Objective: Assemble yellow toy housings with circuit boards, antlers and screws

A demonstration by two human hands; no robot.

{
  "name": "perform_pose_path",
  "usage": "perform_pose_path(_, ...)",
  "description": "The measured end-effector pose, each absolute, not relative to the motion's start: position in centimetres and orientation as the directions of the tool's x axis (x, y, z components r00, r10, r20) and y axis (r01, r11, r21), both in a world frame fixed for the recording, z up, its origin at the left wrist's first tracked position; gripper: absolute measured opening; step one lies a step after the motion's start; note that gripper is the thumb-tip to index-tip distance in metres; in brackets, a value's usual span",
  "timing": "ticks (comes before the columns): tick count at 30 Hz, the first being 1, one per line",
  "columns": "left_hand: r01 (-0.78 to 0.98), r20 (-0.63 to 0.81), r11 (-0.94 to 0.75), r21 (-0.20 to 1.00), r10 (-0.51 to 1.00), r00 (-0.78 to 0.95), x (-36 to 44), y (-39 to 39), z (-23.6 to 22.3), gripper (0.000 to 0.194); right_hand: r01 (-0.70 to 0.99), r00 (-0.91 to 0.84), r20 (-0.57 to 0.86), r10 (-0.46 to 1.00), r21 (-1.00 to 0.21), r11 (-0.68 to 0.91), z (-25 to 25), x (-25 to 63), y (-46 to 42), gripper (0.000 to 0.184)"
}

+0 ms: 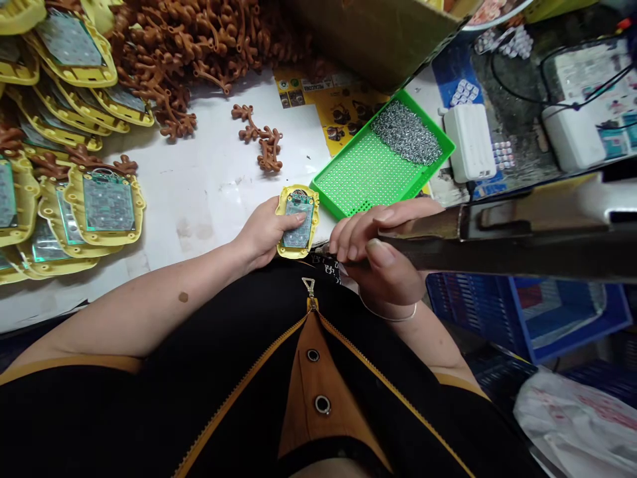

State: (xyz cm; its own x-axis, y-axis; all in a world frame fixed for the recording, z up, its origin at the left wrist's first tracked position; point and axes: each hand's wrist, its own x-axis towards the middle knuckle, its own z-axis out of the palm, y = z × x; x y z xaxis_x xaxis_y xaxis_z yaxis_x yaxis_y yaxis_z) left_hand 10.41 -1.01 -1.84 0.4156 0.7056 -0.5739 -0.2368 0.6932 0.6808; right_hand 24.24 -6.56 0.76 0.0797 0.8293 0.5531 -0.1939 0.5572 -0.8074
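Observation:
My left hand (263, 232) grips a small yellow plastic shell (314, 226) at the table's front edge, its thumb pressed on the green circuit board (297, 229) inside. My right hand (383, 249) is wrapped around a long dark power screwdriver (497, 242), whose body runs off to the right, close to the camera. The thin tip of the screwdriver points at the shell's right side; whether it touches cannot be made out. Just beyond my hands lies a green perforated tray (358, 179) with a heap of small metal screws (405, 133) at its far end.
Yellow shells with boards (109, 206) are stacked at the left. A pile of brown antler-shaped parts (199, 40) lies at the back, with a few loose antler pieces (269, 149) nearer. A cardboard box (383, 40) stands behind the tray; blue crates (522, 312) are at the right.

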Motion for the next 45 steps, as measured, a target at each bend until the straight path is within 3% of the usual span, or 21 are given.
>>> perform_pose_path(20,-0.298,-0.509,0.67,0.68,0.724,0.466,10.3,-1.5,-1.7,0.04,-0.11,0.139,0.51,0.849,-0.844,0.525,0.2,24.1,-6.3,0.02)
perform_pose_path(37,-0.283,-0.591,0.717,0.638,0.691,0.416,10.7,-1.0,-2.0,0.026,-0.117,0.057,0.598,0.799,-0.791,0.601,-0.4,24.3,-5.9,0.017)
perform_pose_path(45,-0.266,-0.609,0.726,0.634,0.681,0.407,10.9,-0.7,-2.1,0.025,-0.11,0.005,0.55,0.835,-0.83,0.547,-0.7,24.6,-5.6,0.015)
